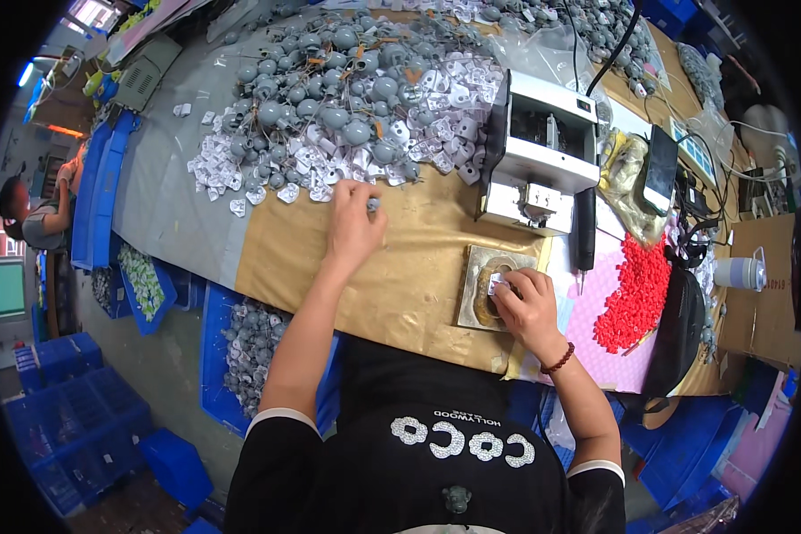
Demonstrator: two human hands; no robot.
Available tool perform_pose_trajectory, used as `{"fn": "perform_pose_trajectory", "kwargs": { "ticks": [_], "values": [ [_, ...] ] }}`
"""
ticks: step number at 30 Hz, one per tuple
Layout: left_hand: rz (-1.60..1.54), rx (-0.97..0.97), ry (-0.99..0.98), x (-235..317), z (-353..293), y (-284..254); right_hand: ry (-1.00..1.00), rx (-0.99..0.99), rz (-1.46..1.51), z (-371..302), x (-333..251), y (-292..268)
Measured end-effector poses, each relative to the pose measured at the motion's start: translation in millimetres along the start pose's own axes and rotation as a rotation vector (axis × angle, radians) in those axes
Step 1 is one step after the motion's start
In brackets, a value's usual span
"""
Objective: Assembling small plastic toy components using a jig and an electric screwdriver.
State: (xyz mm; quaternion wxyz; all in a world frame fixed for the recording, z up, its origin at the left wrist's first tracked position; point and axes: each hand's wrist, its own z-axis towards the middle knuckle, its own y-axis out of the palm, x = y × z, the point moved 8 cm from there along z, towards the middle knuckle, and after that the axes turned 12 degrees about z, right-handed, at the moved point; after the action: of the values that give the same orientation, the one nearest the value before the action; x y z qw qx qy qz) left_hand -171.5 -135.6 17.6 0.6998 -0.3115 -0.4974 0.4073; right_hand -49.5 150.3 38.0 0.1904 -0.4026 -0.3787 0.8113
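At mid-frame, the left hand [356, 227] pinches one gray part [373, 205], while the right hand [529, 311], fingers drawn narrow, meets one white piece [496, 283] at one metal block [466, 307], right of center; its grip is hard to confirm. Holding the piece flat and steady likely serves best. One machine [552, 165] stands upper right, beside gray balls [356, 132] too many to count.

Before me I see a square grey block [468, 301] of dull metal, a creased, glossy brown sheet [400, 278] and smooth, round grey plastic-looking pieces [356, 133].
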Motion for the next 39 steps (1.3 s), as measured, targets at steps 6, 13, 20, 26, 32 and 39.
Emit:
{"fn": "perform_pose_trajectory", "kwargs": {
  "ticks": [6, 13, 20, 26, 32, 39],
  "values": [
    [-0.226, -0.419, 0.094, 30.3, 19.2, -1.2, 0.052, 0.017, 0.062, -1.9, 4.8, -3.0],
    [0.287, 0.033, 0.109, 4.0, 96.1, -20.8, 0.217, 0.154, 0.356, -6.6, 14.5, -24.6],
    [-0.168, 0.068, 0.079, 69.2, 103.9, -111.8, 0.278, 0.263, 0.404, -6.3, 23.0, -50.9],
    [-0.187, 0.096, 0.185, 90.2, 87.3, -117.5, 0.188, 0.281, 0.431, 23.3, 4.7, -59.3],
    [-0.298, -0.06, 0.02, 60.8, 82.2, -85.3, 0.208, 0.257, 0.456, 20.2, 3.0, -55.2],
    [-0.533, 0.144, 0.401, 148.1, 52.3, -163.1, 0.079, 0.362, 0.395, 32.5, -20.0, -84.1]
  ]
}}
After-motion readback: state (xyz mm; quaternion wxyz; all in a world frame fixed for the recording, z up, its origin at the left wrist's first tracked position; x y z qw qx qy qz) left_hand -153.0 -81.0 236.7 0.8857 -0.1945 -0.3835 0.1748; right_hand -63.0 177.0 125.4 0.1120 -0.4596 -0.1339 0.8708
